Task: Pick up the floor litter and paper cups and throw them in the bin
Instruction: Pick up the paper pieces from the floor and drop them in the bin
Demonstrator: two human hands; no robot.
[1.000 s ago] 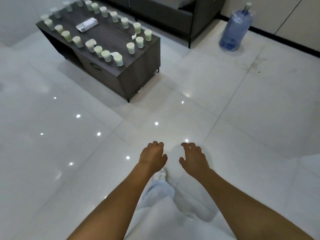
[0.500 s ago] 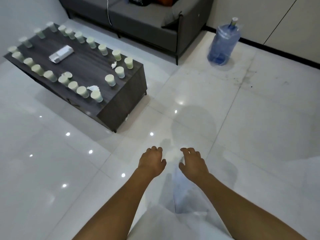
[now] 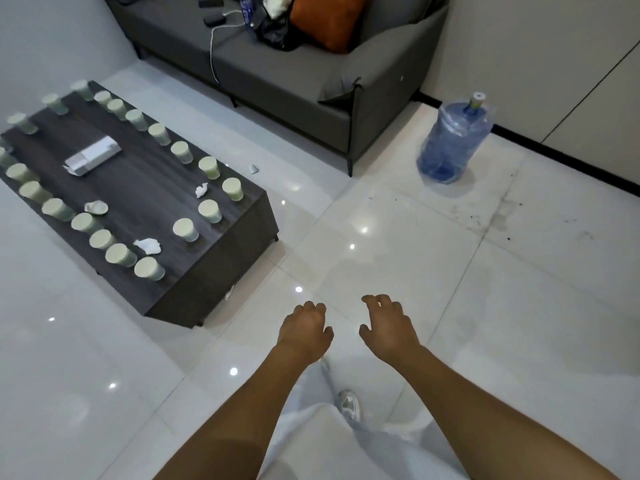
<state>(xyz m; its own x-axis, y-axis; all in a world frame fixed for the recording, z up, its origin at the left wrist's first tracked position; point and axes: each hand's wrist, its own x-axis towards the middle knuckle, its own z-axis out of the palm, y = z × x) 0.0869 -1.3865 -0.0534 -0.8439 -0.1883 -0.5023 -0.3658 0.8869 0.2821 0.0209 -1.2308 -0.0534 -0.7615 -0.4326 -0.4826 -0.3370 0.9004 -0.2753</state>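
- Glossy tile floor, no bin in sight — wasted walking likely.
- Left hand and right hand loosely curled, holding nothing.
- Paper cups crowd the coffee table edges — easily toppled.

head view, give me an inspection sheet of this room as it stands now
surface: glossy white tile floor, dark specks near the water jug
job's things: many paper cups in rows on the low table; crumpled tissues among them; small scrap on the floor by the sofa; no bin seen
clutter: white box on the table; orange cushion and dark items on the sofa
grips: left hand and right hand loosely curled, holding nothing
cables: white cable on the sofa seat
surroundings: pale wall panels, dark skirting
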